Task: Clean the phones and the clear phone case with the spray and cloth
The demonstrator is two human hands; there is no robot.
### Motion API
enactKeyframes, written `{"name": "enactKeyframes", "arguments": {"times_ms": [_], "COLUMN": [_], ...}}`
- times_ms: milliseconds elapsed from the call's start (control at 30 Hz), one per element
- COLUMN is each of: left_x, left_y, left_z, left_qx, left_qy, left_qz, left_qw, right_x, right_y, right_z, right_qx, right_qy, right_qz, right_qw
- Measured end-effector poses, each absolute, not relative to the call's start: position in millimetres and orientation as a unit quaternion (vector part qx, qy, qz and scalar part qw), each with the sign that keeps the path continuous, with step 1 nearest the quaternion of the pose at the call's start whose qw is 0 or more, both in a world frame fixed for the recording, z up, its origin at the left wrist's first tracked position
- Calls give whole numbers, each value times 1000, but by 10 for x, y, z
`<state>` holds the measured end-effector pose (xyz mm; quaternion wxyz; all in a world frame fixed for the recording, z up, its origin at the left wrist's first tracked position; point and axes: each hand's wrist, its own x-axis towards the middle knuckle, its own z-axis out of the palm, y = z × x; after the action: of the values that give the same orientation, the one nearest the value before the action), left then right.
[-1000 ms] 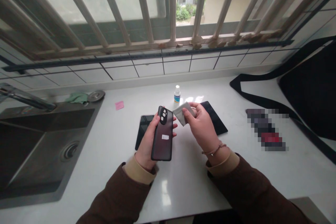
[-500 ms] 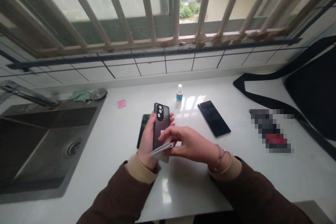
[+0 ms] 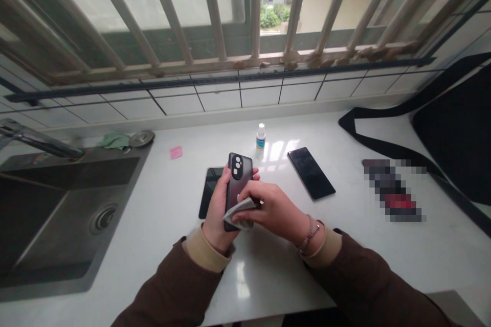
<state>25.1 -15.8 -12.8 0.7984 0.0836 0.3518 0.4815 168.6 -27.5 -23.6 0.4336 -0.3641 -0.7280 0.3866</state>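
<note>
A dark phone case with camera cutouts at its top is gripped in my left hand, back side facing up. Whether a phone sits inside it cannot be seen. My right hand pinches a folded grey-white cloth against the lower part of the case. Behind my left hand a black phone lies on the counter, partly covered. Another black phone lies face up to the right of my hands. Beyond them stands a small white bottle with a blue label.
On the left is a steel sink with a faucet; a green cloth and a round metal drain cover sit at its back rim. A pink paper slip lies nearby. A black bag with a strap and a pixelated item are on the right.
My right hand with the cloth has pressed closer onto the lower case, and the cloth looks more bunched. The case has shifted slightly right. The view has turned a little.
</note>
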Motion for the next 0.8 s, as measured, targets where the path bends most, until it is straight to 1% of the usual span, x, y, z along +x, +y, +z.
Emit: {"name": "enactKeyframes", "arguments": {"times_ms": [200,333,400,500,600,733,800], "left_x": [282,265,248,231,229,207,175], "left_y": [-173,-228,-253,-278,-273,-185,-120], "left_z": [-140,-96,-68,-19,40,75,50], "left_qx": [119,173,209,248,240,173,135], "left_qy": [298,298,302,294,288,312,334], "left_qz": [508,490,465,429,421,491,537], "left_qw": [799,801,806,817,826,795,762], "right_x": [1771,1864,1911,1972,2006,1997,1970], "right_y": [-202,-146,-115,-56,7,15,-32], "right_z": [-267,-284,-303,-338,-354,-301,-249], "right_qx": [-515,-563,-574,-580,-579,-496,-425], "right_qy": [-624,-583,-558,-507,-451,-430,-475], "right_qz": [329,288,287,320,359,440,490], "right_qw": [487,511,527,551,577,614,595]}}
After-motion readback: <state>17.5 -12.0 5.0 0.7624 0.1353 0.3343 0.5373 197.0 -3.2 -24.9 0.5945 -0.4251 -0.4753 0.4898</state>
